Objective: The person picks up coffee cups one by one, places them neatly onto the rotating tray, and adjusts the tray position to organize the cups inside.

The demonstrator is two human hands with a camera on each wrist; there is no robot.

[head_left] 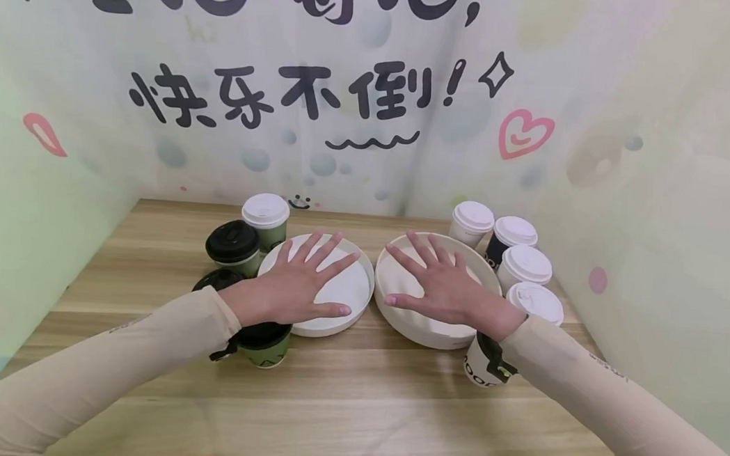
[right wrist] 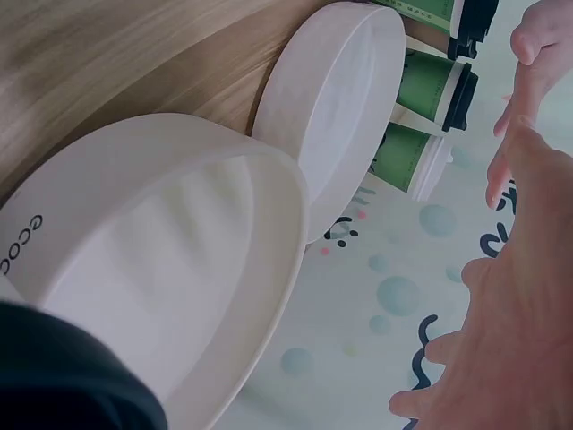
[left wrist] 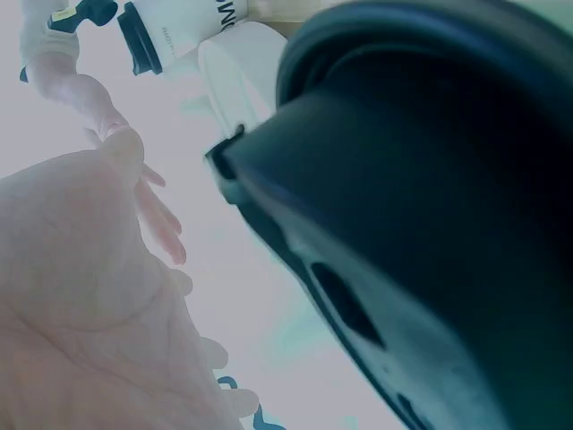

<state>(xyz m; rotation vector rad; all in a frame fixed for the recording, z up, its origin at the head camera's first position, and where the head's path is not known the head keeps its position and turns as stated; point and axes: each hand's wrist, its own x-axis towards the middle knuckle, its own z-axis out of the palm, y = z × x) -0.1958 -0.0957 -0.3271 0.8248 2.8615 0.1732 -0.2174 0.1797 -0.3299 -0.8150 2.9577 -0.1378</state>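
My left hand (head_left: 292, 286) is held palm down with fingers spread over a round white tray (head_left: 360, 308). In the same way, my right hand (head_left: 445, 289) spreads its fingers above a second round, cream-white tray (head_left: 405, 328). Seen from the right wrist, a gap separates the right hand (right wrist: 528, 305) from its tray (right wrist: 277, 260), and neither hand holds anything. The two trays stand side by side, their rims about touching. Close under the left wrist, a black cup lid (left wrist: 430, 233) fills much of that wrist view.
Left of the trays stand several green paper cups, one with a white lid (head_left: 266, 210), others with black lids (head_left: 233, 241). Several white-lidded cups (head_left: 527, 264) line the right side, and a lettered white cup (head_left: 478, 367) is nearer me. A printed cloth (head_left: 374, 180) hangs behind the wooden table (head_left: 354, 409).
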